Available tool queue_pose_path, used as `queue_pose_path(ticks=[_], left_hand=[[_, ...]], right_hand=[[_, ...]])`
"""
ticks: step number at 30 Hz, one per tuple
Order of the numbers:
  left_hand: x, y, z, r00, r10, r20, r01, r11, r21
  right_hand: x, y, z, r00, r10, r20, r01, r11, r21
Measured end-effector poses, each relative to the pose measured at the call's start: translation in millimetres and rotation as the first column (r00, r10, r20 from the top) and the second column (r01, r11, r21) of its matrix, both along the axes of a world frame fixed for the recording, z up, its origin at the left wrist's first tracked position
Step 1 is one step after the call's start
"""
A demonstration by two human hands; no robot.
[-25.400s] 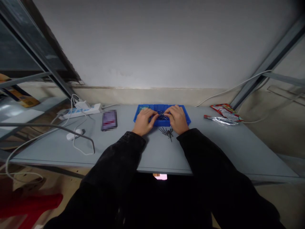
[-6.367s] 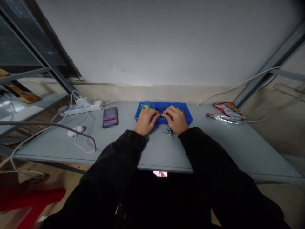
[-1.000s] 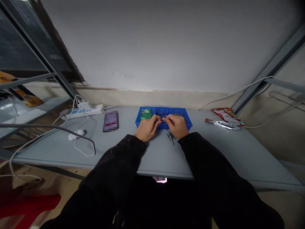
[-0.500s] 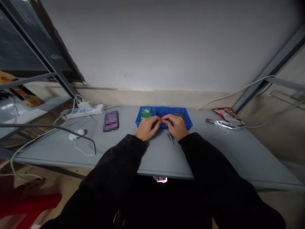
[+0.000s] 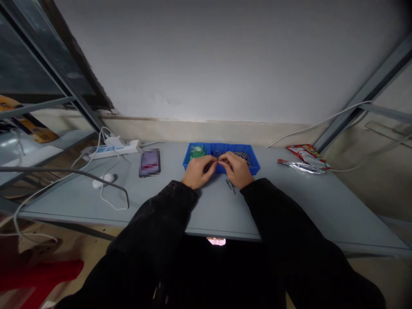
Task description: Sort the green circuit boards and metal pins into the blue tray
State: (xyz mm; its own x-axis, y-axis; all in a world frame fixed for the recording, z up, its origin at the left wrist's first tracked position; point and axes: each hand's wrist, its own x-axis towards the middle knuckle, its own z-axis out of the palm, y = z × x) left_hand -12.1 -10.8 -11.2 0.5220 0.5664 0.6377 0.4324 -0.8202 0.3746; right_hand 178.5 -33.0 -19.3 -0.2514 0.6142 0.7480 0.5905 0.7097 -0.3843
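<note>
My left hand (image 5: 200,171) and my right hand (image 5: 237,170) meet at the front of a blue three-compartment bin (image 5: 254,165). Thumb and fingers of each hand are pinched together, fingertips nearly touching. Whatever they pinch is too small to make out. Small green and clear pieces (image 5: 197,151) fill the left compartment. Dark slim parts (image 5: 216,153) lie in the middle one, partly hidden by my fingers. Grey metal-looking parts (image 5: 243,156) are in the right one. Below my right hand, a few thin dark pin-like pieces (image 5: 231,186) lie on the grey table (image 5: 219,214).
Toward the left are a blurred-out purple item (image 5: 149,163), a white power strip (image 5: 124,148) with cables, and a white round plug-like object (image 5: 103,181). A dark cable (image 5: 96,176) arches over the left side. Red and silver packets (image 5: 305,159) lie at the right.
My fingertips have shifted slightly while staying pinched together in front of the bin. The bin and the pieces on the table stay in place.
</note>
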Motion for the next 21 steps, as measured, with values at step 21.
queue_pose_path(ticks=[21], left_hand=[[1.0,-0.6,-1.0,1.000,0.012,0.028,-0.013,1.000,0.028]], right_hand=[[-0.2,-0.3,-1.3,0.999,-0.035,-0.016,0.035,0.999,-0.022]])
